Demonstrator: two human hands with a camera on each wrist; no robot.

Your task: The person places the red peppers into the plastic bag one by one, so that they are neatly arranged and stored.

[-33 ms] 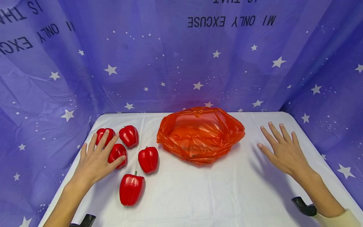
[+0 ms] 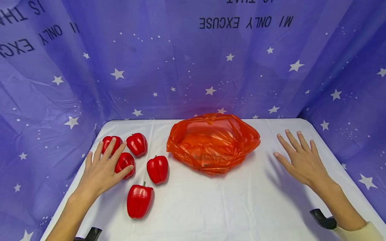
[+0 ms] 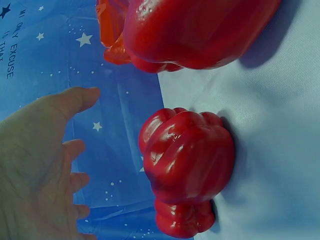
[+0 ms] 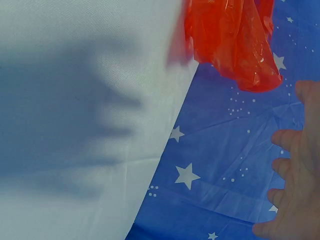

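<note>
Over the left part of the white table, my left hand (image 2: 101, 172) hovers palm down with its fingers spread, holding nothing. Beneath it in the head view lie two red bell peppers, the nearer one (image 2: 125, 160) by the thumb and a farther one (image 2: 109, 143) partly covered by the fingertips. The left wrist view shows a gap between that hand and the pepper (image 3: 190, 155) below. More bell peppers sit to its right: one at the back (image 2: 137, 144), one toward the middle (image 2: 157, 169), and one in front (image 2: 140, 202) with its stem up. On the right, my empty right hand (image 2: 304, 164) is raised, fingers apart.
A red-orange plastic bag (image 2: 211, 167) stands at the back middle, its wide mouth gaping upward. White cloth (image 2: 229, 207) covers the table. Purple curtains with white stars (image 2: 193, 73) enclose the back and both sides. Dark wrist mounts (image 2: 323, 219) show near both wrists.
</note>
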